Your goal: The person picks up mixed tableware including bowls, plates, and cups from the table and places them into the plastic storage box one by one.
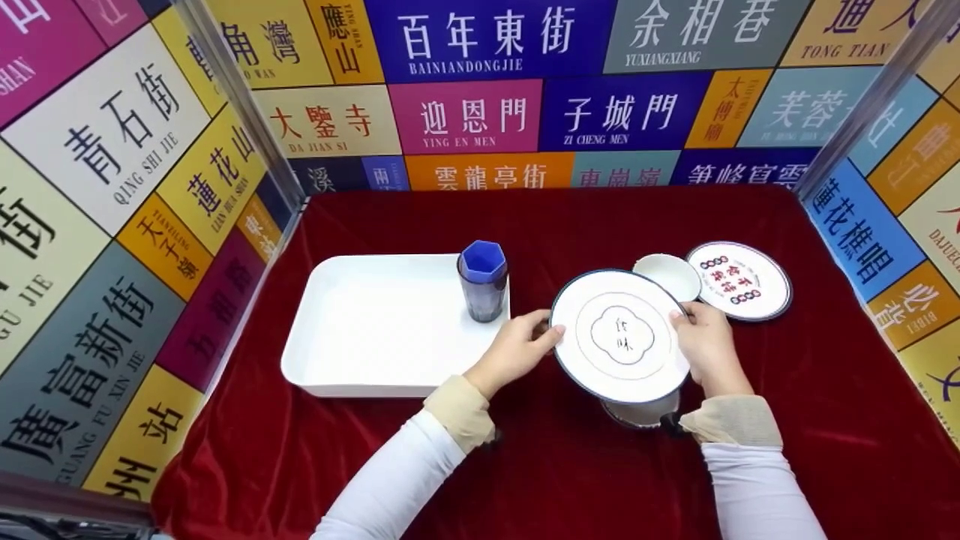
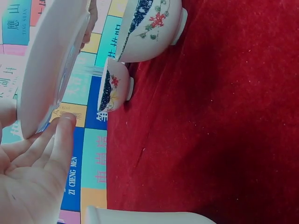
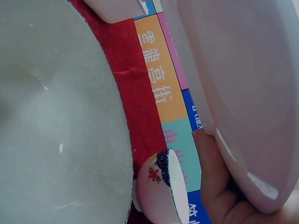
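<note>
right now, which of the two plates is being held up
The plate with black writing, raised above the red cloth; the plate with red writing lies flat on it.

Head view looks forward and down from above; both wrist views, close and sideways, share the plate [image 2: 47,63].

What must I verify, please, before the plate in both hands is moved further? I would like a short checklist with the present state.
1. Two-handed grip: ok; left hand and right hand hold opposite sides of the held plate.
2. Plate clear of large bowl: ok; the left wrist view shows a gap.
3. Bare space in white tray: ok; its left and middle parts are bare.
4. Blue-topped cup upright: ok; it stands toward the tray's right end.
5. Small bowl apart from printed plate: cannot tell; they overlap in the head view.
</note>
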A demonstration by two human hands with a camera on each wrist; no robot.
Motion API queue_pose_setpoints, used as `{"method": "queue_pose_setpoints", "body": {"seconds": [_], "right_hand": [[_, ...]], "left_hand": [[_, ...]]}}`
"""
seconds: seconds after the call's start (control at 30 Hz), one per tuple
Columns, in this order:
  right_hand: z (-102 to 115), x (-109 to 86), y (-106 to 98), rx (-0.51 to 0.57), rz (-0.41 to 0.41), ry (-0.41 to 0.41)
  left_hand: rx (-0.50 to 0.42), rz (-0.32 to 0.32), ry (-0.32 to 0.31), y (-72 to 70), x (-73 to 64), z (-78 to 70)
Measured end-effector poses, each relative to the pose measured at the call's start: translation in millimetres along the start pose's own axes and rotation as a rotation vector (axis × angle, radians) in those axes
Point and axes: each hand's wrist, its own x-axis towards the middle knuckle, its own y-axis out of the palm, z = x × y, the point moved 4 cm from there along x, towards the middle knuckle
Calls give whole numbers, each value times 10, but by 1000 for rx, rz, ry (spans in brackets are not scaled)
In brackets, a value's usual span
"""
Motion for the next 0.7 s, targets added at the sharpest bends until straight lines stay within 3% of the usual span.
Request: {"method": "queue_pose_setpoints", "body": {"seconds": [0.1,0.23,0.5,0.7], "right_hand": [[2,-3,18,6,-4,3],[10,-11,40,21,-7,4],[25,-22,72,19,-6,5],[29,-27,89,22,-4,16]], "left_hand": [[15,-2,-6,4,-7,-3],[-38,-3,-27,9,-8,-2],[-429,21,-160,76,0,58],[-570,16,-220,89,8,73]]}}
